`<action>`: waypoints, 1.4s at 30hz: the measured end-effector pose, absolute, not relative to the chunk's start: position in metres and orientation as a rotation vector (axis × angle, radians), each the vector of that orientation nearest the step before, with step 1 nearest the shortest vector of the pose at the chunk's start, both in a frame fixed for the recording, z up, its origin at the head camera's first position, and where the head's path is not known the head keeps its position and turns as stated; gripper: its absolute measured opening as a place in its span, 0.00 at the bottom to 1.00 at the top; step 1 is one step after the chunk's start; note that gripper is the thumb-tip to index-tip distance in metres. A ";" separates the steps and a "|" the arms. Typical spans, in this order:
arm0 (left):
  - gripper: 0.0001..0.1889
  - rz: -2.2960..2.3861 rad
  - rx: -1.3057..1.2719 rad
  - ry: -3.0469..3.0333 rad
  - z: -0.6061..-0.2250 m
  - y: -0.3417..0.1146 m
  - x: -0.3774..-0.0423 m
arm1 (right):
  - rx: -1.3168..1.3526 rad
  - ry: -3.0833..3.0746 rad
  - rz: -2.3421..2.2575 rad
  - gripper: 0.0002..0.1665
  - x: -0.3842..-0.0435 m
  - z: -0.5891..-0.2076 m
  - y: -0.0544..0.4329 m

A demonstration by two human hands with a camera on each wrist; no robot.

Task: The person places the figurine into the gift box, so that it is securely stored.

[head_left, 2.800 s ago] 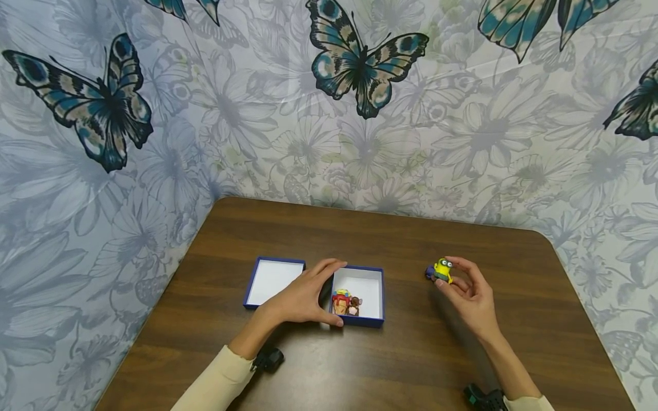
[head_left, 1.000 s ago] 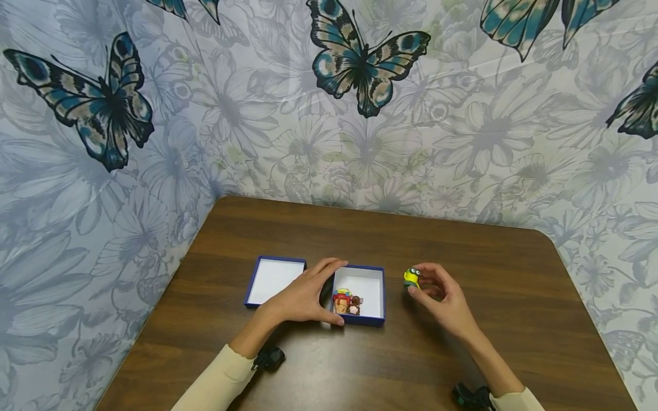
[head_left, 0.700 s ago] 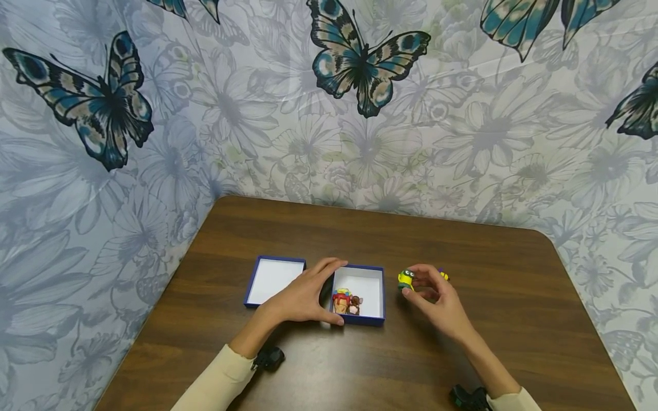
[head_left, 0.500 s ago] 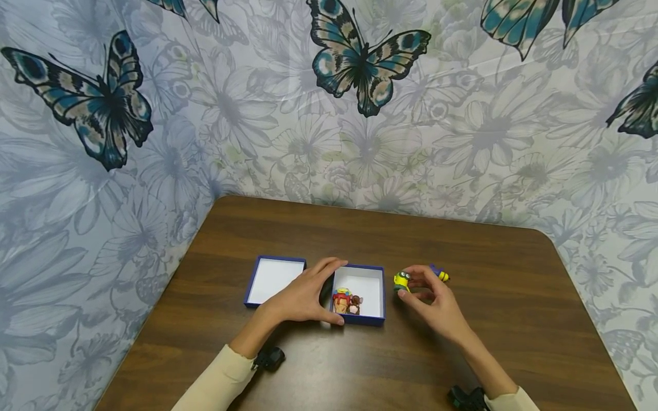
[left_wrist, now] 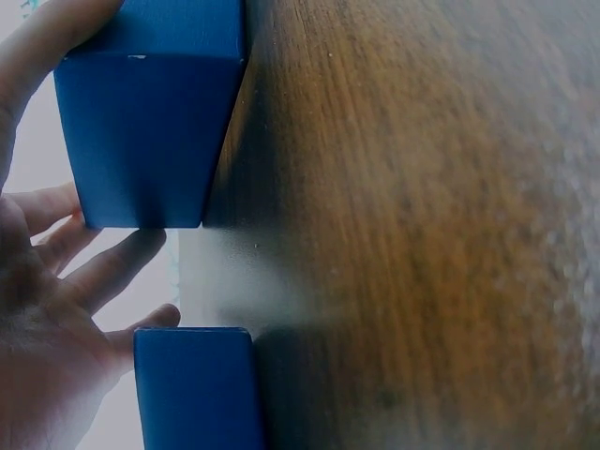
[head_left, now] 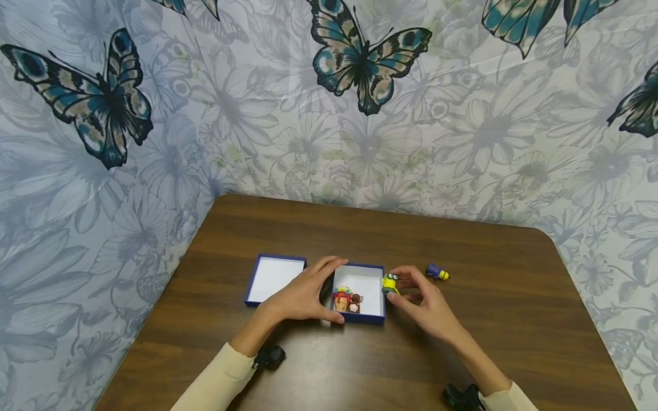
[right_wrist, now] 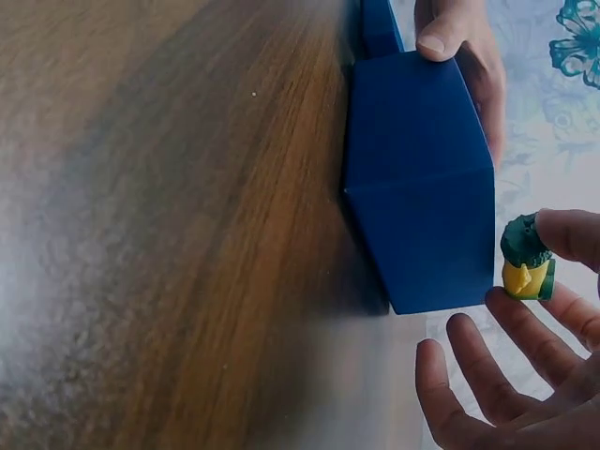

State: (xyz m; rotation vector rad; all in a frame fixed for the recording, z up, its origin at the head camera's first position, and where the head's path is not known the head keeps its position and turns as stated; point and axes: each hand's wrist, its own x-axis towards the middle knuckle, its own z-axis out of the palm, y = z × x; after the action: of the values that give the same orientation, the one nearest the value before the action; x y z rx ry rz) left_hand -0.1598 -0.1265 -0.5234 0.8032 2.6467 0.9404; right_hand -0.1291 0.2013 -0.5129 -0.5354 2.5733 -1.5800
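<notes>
My right hand [head_left: 424, 308] has carried the yellow-green figure [head_left: 390, 283] left to the right rim of the open box [head_left: 365, 320]; in my judgement, only that edge separates it from the interior. Its fingers [right_wrist: 577, 234] pinch the figure; my left hand [head_left: 303, 294] grips the box at near and far walls. The purple-yellow figure [head_left: 437, 272] now lies uncovered on the desk [head_left: 360, 365]. White floor shows beyond the red figure [head_left: 341, 299] and brown figure [head_left: 354, 303].

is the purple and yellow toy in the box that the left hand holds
No, the purple and yellow toy lies on the table, apart from the box.
</notes>
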 end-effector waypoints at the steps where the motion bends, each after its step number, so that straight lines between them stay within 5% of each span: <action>1: 0.66 0.941 0.803 2.647 -0.523 -0.127 -0.160 | -0.537 2.565 -1.578 0.26 -0.130 -0.512 0.201; 42: 0.65 0.944 0.819 2.671 -0.522 -0.125 -0.159 | -0.684 2.699 -1.232 0.27 -0.138 -0.500 0.173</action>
State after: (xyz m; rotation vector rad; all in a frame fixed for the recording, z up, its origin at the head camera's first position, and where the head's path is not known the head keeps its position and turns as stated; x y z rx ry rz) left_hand -0.1595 -0.1249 -0.5223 0.8185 2.6715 0.9443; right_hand -0.1379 0.1733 -0.5000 -0.6840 2.6987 -1.2316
